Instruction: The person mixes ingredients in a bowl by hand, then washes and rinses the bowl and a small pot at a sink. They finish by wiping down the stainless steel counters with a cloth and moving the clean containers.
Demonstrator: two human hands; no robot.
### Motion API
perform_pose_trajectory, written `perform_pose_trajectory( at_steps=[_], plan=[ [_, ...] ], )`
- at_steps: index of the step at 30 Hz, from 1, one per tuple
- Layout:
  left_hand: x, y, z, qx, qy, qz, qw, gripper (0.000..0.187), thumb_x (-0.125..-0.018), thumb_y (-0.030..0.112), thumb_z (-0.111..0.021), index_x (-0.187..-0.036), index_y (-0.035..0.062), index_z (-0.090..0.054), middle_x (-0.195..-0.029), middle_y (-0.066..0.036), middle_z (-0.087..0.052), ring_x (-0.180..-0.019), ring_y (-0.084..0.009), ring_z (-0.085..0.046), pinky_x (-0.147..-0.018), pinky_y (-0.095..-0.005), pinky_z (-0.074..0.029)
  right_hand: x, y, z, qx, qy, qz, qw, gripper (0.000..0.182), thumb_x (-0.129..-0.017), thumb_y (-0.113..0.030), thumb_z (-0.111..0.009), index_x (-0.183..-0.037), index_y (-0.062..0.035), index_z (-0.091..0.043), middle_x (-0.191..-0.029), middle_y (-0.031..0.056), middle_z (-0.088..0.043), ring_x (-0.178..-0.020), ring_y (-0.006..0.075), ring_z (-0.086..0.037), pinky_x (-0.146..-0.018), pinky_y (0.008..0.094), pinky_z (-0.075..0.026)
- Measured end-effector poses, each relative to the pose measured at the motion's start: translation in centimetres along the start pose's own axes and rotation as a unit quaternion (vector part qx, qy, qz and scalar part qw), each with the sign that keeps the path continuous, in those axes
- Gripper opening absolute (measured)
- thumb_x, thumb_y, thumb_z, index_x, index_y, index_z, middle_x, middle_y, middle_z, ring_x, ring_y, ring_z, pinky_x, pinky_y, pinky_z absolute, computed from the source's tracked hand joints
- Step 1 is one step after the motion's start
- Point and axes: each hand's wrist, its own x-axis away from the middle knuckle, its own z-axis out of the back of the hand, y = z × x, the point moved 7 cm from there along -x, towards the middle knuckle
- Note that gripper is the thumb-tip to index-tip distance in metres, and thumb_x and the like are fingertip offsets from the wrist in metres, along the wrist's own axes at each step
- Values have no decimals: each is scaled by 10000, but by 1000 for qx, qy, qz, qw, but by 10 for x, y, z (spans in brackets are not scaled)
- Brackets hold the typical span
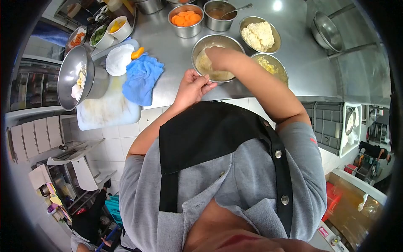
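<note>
Gray shirt and black apron lie nearest, below both sets of fingers. Beyond them spreads the stainless-steel counter, the bowls grouped around the fingers. Left of the left fingers, a white cutting board projects past the counter edge, no food on it; farther left, a large steel bowl tips sideways, pale and yellow food inside. A crumpled blue cloth lies between board and left fingers.

The steel mixing bowl sits directly under the right hand, whose fingers dip into a wet, pale mixture; their closure is hidden, so I cannot tell it. The left hand pinches the near rim, thumb against fingers.

Preparation looks well along: just beyond the right fingers, sliced carrots wait in their own pan; right of the fingers, a crumbly white mass and, nearer, chopped yellow bits each keep a separate bowl. Past the left fingers, green leaves and yellow pieces fill small white tubs. Handwork on the mixture appears underway, with combining of these portions undone; how close the mixture is to ready, I cannot tell.
</note>
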Motion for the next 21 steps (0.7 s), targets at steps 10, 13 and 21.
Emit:
perform_pose_trajectory(
  at_steps=[10, 13, 21],
  plan=[
    [-1, -2, 0, -8, -9, -1, 1000, 159, -846, 24, -534, -867, 40, -377, -843, -98, -521, -779, -167, -570, -803, -379, -529, -3, 1, 10, -71, -25, 10, 997, 351, -739, -174, -573, -1040, 6, -583, -1024, 214, -600, -942, 304, -593, -792, 369, -473],
    [-3, -3, 1, -4, -2, 6, 1000, 154, -847, 15, -526, -862, 41, -375, -825, -96, -522, -758, -162, -566, -800, -385, -529, -8, 12, 6, -169, -77, 24, 982, 403, -721, -157, -569, -1089, 8, -565, -1027, 213, -598, -933, 303, -595, -800, 372, -467],
    [-1, -1, 0, -6, -6, 7, 1000, 152, -845, 13, -528, -841, 44, -379, -805, -89, -525, -751, -158, -566, -798, -381, -531, 13, 6, 14, -90, 13, -7, 996, 465, -740, -129, -539, -1182, 0, -478, -1145, 224, -531, -1060, 320, -523, -898, 365, -412]
  ],
)
